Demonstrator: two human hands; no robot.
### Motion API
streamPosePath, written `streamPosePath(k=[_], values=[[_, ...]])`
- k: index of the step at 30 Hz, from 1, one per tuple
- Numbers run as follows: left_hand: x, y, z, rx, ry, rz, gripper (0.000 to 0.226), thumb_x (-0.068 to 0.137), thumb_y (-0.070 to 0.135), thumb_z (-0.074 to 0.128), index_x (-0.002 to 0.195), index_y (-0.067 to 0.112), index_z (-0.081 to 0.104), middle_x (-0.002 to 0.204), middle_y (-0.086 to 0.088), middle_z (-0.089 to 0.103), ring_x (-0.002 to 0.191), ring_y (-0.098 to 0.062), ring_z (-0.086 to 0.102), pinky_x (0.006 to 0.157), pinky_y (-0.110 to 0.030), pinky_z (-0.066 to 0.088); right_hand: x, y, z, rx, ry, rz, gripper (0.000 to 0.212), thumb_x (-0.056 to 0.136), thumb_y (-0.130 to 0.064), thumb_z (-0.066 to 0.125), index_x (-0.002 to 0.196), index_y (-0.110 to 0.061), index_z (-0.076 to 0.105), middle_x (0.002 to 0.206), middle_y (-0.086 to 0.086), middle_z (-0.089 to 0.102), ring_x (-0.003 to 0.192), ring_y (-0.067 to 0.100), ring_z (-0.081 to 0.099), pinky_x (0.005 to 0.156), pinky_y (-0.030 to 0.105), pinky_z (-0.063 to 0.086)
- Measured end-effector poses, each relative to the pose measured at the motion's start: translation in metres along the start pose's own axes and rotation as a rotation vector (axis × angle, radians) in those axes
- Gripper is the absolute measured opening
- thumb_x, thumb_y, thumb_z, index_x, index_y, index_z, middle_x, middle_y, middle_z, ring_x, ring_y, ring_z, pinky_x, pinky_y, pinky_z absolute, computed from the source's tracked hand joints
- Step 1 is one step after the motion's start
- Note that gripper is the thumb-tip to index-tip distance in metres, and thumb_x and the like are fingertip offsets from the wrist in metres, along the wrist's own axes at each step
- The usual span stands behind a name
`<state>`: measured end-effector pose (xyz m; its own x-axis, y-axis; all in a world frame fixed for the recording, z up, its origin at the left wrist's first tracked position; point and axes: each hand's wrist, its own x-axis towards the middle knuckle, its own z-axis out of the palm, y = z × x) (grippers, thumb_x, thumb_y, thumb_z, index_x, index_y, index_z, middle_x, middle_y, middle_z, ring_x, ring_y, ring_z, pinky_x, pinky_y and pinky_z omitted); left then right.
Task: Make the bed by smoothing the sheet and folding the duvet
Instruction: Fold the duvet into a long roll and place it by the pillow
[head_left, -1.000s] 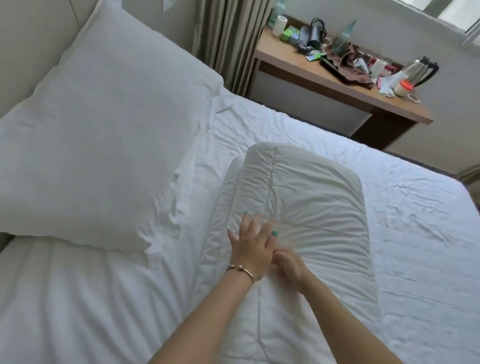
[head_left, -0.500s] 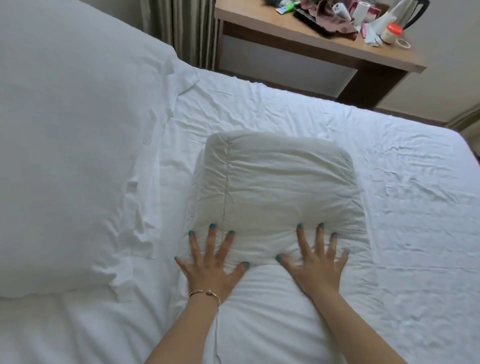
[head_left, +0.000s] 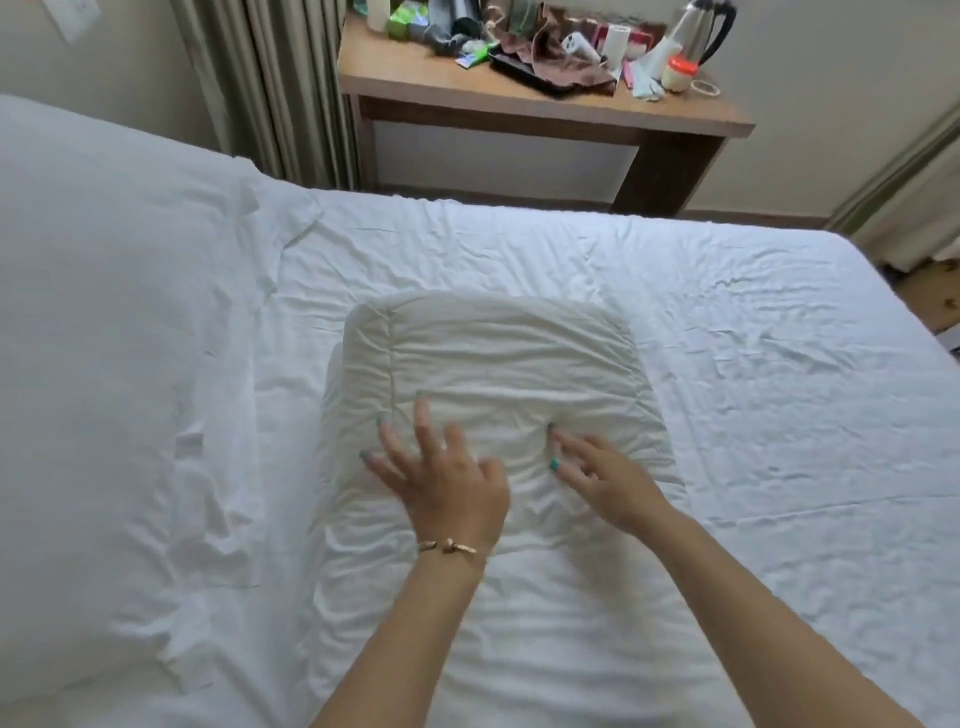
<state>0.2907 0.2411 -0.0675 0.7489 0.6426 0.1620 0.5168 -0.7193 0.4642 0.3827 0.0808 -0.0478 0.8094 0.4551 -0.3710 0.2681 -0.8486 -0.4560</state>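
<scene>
While the big white pillow (head_left: 119, 364) is lying along the left side of the bed, the person's left hand (head_left: 447, 480) is spreading its fingers wide and flat on the near part of the folded white quilted duvet (head_left: 493, 374), with a thin gold bracelet (head_left: 451, 546) sitting on that wrist. Just to its right, the right hand (head_left: 605, 475) is also resting on the duvet, fingers loosely extended and a little blurred, gripping nothing. The duvet is lying in the middle of the bed, directly ahead of both hands, on top of the creased white fitted sheet (head_left: 779, 389). In this view its long axis is running away from the person, towards the far edge of the bed, and its rounded fold is sitting beyond the fingertips. Both hands are about equally near to it, the left reaching slightly further forward. Judging from this, the folding looks close to done, and any further pressing or smoothing would be going forward along that axis. The sheet to the right is showing many wrinkles and probably needs smoothing. Further right and beyond the bed, the cluttered wooden side table (head_left: 545, 111) is standing against the wall; no writing or brand on its items can be read.
</scene>
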Motion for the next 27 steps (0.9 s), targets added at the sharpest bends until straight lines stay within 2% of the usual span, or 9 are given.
streamPosePath(k=[1,3,5,8,10,12,18,22,27], values=[[0.019,0.026,0.001,0.002,0.024,0.123,0.049,0.07,0.036,0.059,0.117,0.022,0.064,0.153,-0.009,0.03,0.14,-0.048,0.009,0.107,-0.07,-0.005,0.011,-0.007,-0.014,-0.001,-0.087,-0.106,0.048,0.094,-0.037,0.057,0.141,-0.04,0.043,0.126,-0.009,0.051,0.099,0.011,0.057,0.087,0.026,0.044],[0.055,0.058,0.011,0.112,-0.162,0.253,0.059,0.084,0.057,0.043,0.141,0.041,0.04,0.162,-0.005,0.005,0.141,-0.045,-0.017,0.103,-0.072,-0.015,0.034,-0.017,-0.031,-0.05,-0.147,-0.25,0.036,0.09,-0.015,0.062,0.125,-0.024,0.062,0.11,-0.008,0.053,0.089,0.015,0.057,0.082,0.026,0.045],[0.085,0.051,0.025,0.263,-0.321,0.158,0.072,0.083,0.078,0.02,0.148,0.051,0.009,0.161,-0.001,-0.015,0.136,-0.042,-0.034,0.097,-0.076,-0.016,0.059,-0.02,-0.037,-0.049,0.054,-0.327,0.028,0.085,-0.004,0.063,0.108,-0.016,0.073,0.106,0.0,0.056,0.094,0.021,0.059,0.083,0.035,0.049],[0.106,-0.001,0.033,0.384,-0.399,0.066,0.085,0.068,0.092,0.003,0.143,0.055,-0.014,0.16,0.001,-0.019,0.139,-0.039,-0.032,0.096,-0.079,-0.006,0.093,-0.018,-0.041,-0.117,0.327,-0.133,0.055,0.083,-0.042,0.069,0.135,-0.037,0.053,0.143,0.005,0.04,0.135,0.034,0.036,0.109,0.05,0.034],[0.114,-0.028,0.036,0.379,-0.423,0.032,0.09,0.063,0.095,0.003,0.143,0.056,-0.014,0.16,0.002,-0.017,0.142,-0.034,-0.026,0.099,-0.078,0.001,0.113,-0.011,-0.043,-0.21,0.118,0.052,0.091,0.071,-0.078,0.057,0.144,-0.06,0.008,0.16,-0.009,-0.003,0.148,0.034,-0.005,0.113,0.062,0.007],[0.121,-0.043,0.041,0.373,-0.417,-0.022,0.093,0.061,0.097,0.003,0.143,0.057,-0.011,0.16,0.004,-0.018,0.143,-0.033,-0.024,0.101,-0.076,0.003,0.13,-0.002,-0.036,-0.22,-0.037,0.057,0.094,0.065,-0.089,0.046,0.138,-0.067,-0.008,0.158,-0.017,-0.021,0.146,0.031,-0.018,0.112,0.067,0.002],[0.123,-0.063,0.093,0.349,-0.334,-0.075,0.085,0.066,0.096,0.004,0.141,0.06,-0.013,0.159,0.007,-0.018,0.143,-0.03,-0.026,0.101,-0.077,-0.003,0.164,0.036,0.017,-0.153,0.132,0.071,0.077,0.067,-0.093,0.02,0.138,-0.068,0.002,0.16,-0.02,-0.008,0.148,0.021,-0.013,0.115,0.061,0.002],[0.124,-0.074,0.129,0.354,-0.235,-0.057,0.08,0.074,0.09,0.018,0.145,0.056,0.009,0.162,0.003,0.008,0.147,-0.035,-0.002,0.099,-0.079,0.003,0.185,0.054,0.045,-0.193,0.167,0.082,0.074,0.071,-0.091,0.016,0.138,-0.067,-0.004,0.16,-0.017,-0.007,0.148,0.024,-0.012,0.114,0.062,-0.001],[0.132,-0.076,0.153,0.395,-0.188,-0.02,0.08,0.074,0.085,0.025,0.146,0.049,0.025,0.161,0.001,0.012,0.147,-0.036,-0.001,0.098,-0.081,0.004,0.202,0.065,0.062,-0.183,0.194,0.094,0.074,0.07,-0.091,0.007,0.138,-0.067,-0.011,0.16,-0.017,-0.01,0.147,0.025,-0.013,0.113,0.064,-0.002]])
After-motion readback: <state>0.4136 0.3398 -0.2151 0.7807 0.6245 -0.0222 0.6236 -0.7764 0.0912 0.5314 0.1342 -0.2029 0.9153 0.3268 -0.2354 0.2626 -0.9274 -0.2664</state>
